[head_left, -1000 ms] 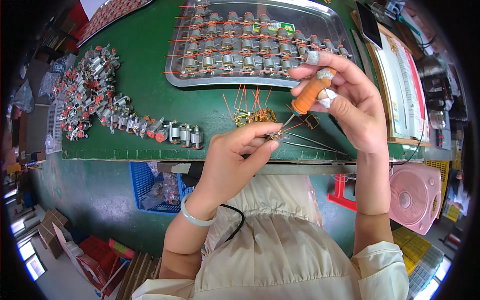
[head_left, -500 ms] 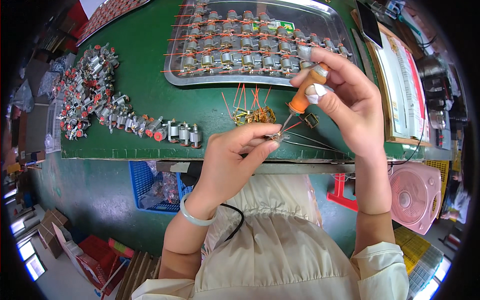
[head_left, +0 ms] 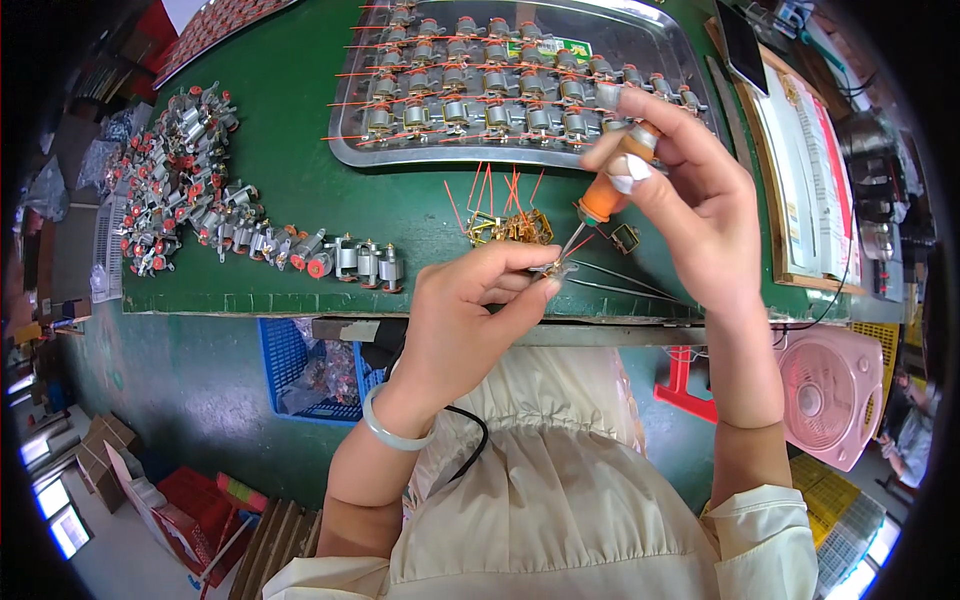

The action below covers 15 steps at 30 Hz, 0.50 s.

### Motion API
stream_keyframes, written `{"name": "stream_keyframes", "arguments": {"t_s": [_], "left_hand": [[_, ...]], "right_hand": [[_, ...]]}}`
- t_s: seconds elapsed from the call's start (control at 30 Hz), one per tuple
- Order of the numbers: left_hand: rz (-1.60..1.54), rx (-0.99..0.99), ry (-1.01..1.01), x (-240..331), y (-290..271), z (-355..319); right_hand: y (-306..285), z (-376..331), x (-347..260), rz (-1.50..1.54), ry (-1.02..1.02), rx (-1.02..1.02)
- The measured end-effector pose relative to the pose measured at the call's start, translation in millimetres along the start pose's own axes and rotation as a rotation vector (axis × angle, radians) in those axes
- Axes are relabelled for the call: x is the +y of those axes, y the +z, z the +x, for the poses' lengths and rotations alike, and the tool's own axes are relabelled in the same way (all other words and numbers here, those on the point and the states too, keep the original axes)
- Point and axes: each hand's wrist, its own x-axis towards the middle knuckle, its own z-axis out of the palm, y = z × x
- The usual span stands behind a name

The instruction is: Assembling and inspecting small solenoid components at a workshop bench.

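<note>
My right hand [head_left: 700, 215] is closed around the orange handle of a screwdriver [head_left: 598, 197]; white wrapping covers its thumb tip. The thin shaft slants down to my left hand [head_left: 485, 300]. Between thumb and fingertips, my left hand pinches a small metal part [head_left: 553, 269] with a red wire; the fingers hide much of it. The screwdriver's tip is at this part, but I cannot tell whether it sits in a screw. Just beyond lie several brass-coloured frames [head_left: 510, 228] with upright red wires, and a single frame [head_left: 625, 239] stands apart, right of the screwdriver.
A metal tray [head_left: 345, 155] at the back holds rows of silver cylindrical parts with red wires. Loose silver cylinders [head_left: 190, 180] are heaped on the left of the green table [head_left: 290, 110]. Tweezers [head_left: 630, 285] lie near the front edge. A pink fan [head_left: 825, 395] stands at right.
The right hand's fingers and the screwdriver handle have shifted slightly, the handle having turned and leaned a little further right. My left hand keeps its pinch on the part.
</note>
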Motion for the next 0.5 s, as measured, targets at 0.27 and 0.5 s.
{"name": "stream_keyframes", "arguments": {"t_s": [0.27,0.5], "left_hand": [[-0.077,-0.032,-0.058,-1.5,-0.5,2.4],[-0.072,0.007,0.018,-4.8,-0.1,1.3]], "right_hand": [[-9.2,3.5,1.4,0.461,-0.054,-0.299],[-8.6,9.1,-2.3,0.394,-0.038,-0.338]]}}
